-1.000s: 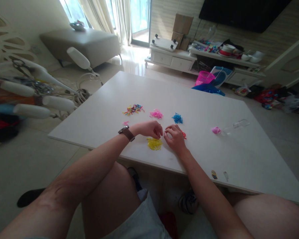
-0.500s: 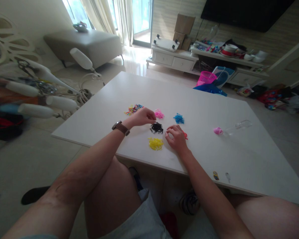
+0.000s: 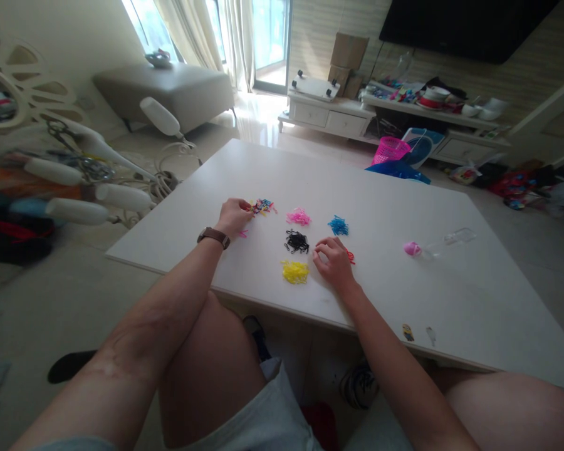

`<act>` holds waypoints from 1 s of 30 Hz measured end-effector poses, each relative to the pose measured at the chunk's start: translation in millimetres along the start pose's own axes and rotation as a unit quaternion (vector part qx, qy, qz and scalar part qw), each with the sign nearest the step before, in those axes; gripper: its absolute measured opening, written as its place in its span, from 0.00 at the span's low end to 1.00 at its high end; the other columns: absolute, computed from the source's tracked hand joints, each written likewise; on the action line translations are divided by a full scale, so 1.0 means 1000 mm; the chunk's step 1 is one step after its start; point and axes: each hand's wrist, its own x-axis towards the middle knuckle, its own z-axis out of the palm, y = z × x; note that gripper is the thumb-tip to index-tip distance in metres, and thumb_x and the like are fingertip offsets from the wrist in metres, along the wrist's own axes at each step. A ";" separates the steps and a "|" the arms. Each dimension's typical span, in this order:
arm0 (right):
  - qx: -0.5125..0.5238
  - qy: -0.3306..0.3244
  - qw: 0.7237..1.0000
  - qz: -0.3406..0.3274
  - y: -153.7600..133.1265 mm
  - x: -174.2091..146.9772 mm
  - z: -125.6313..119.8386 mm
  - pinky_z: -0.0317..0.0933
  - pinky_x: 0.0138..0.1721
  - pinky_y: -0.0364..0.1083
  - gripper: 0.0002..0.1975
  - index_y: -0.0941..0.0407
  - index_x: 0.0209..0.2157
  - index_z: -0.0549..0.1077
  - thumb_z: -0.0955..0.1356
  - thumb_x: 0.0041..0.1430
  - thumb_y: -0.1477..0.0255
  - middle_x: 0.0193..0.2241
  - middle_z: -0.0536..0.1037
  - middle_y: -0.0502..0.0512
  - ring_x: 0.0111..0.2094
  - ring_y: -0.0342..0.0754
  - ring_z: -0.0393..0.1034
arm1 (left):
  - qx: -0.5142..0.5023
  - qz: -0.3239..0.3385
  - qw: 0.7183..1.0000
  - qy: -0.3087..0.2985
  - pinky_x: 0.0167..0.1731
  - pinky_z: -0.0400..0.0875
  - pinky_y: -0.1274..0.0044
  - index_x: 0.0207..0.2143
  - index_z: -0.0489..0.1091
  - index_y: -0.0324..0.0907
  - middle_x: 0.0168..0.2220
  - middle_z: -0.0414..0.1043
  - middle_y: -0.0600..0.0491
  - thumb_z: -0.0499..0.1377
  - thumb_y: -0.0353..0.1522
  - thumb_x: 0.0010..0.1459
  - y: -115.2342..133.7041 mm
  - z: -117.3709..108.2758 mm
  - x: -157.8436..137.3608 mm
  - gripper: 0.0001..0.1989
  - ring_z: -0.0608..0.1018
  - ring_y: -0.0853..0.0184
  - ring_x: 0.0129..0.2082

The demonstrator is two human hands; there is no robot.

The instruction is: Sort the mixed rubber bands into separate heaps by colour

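My left hand [image 3: 234,215], with a watch on its wrist, is at the near-left edge of a mixed-colour pile of small loops [image 3: 264,207] that look like rubber bands. Its fingertips are pinched together against the pile; what they hold is hidden. Beside that hand lies a loose pink loop [image 3: 243,233]. My right hand [image 3: 333,258] rests on the table with curled fingers and thumb closed, partly covering red loops [image 3: 350,256]. Between the hands are a pink pile [image 3: 299,217], a black pile [image 3: 296,241] and a yellow pile [image 3: 295,272]. A blue pile [image 3: 338,225] lies beyond my right hand.
On the white table [image 3: 451,282], a pink object [image 3: 412,248] with a clear part lies to the right. A small yellow figure [image 3: 407,332] and a pale flat piece [image 3: 431,336] lie near the front edge. A lamp with white shades [image 3: 78,212] stands left of the table.
My left hand has moved left from above the black and pink piles to the mixed pile, uncovering the pink pile. My right hand stays by the red loops.
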 end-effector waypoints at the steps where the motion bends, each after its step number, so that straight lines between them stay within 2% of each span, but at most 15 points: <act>1: 0.000 0.000 1.000 0.000 0.000 0.000 0.000 0.65 0.46 0.54 0.08 0.52 0.28 0.73 0.67 0.61 0.76 0.35 0.76 0.55 0.42 0.54 0.67 | 0.003 0.001 1.000 -0.002 0.30 0.66 0.77 0.33 0.80 0.37 0.27 0.78 0.50 0.67 0.26 0.44 0.000 0.001 0.001 0.11 0.74 0.66 0.28; 7: 0.005 0.001 1.000 0.009 0.000 0.000 0.000 0.65 0.47 0.54 0.08 0.52 0.28 0.73 0.67 0.61 0.76 0.35 0.77 0.55 0.42 0.54 0.67 | 0.001 0.004 1.000 0.010 0.30 0.67 0.77 0.30 0.79 0.37 0.26 0.77 0.49 0.66 0.27 0.46 0.001 0.001 0.010 0.06 0.75 0.65 0.28; 14: 0.010 0.003 1.000 0.011 0.001 0.000 0.000 0.65 0.47 0.54 0.09 0.51 0.28 0.73 0.67 0.62 0.75 0.35 0.76 0.55 0.42 0.54 0.67 | -0.032 -0.007 0.999 0.040 0.35 0.69 0.77 0.33 0.78 0.37 0.31 0.78 0.49 0.63 0.29 0.52 -0.004 0.001 0.020 0.06 0.76 0.66 0.32; 18: 0.012 0.004 1.000 0.013 0.001 0.000 0.000 0.66 0.47 0.55 0.08 0.51 0.29 0.74 0.67 0.62 0.75 0.35 0.76 0.55 0.42 0.54 0.68 | -0.043 -0.004 0.998 0.047 0.35 0.70 0.78 0.34 0.76 0.38 0.33 0.78 0.48 0.63 0.32 0.55 -0.012 0.005 0.027 0.06 0.77 0.66 0.34; 25: 0.019 0.010 1.000 0.018 0.000 0.000 -0.002 0.66 0.48 0.55 0.08 0.52 0.29 0.73 0.67 0.62 0.75 0.35 0.76 0.55 0.42 0.54 0.67 | -0.187 -0.019 0.982 0.002 0.31 0.72 0.79 0.31 0.73 0.36 0.31 0.80 0.47 0.62 0.29 0.54 -0.002 0.008 0.024 0.03 0.78 0.70 0.28; 30: 0.018 0.012 1.000 0.017 0.000 0.000 -0.001 0.65 0.48 0.55 0.08 0.52 0.29 0.73 0.67 0.62 0.75 0.35 0.76 0.55 0.42 0.54 0.67 | -0.225 -0.001 0.974 -0.019 0.33 0.74 0.78 0.30 0.74 0.35 0.28 0.79 0.49 0.66 0.29 0.51 0.012 0.010 0.013 0.06 0.79 0.70 0.28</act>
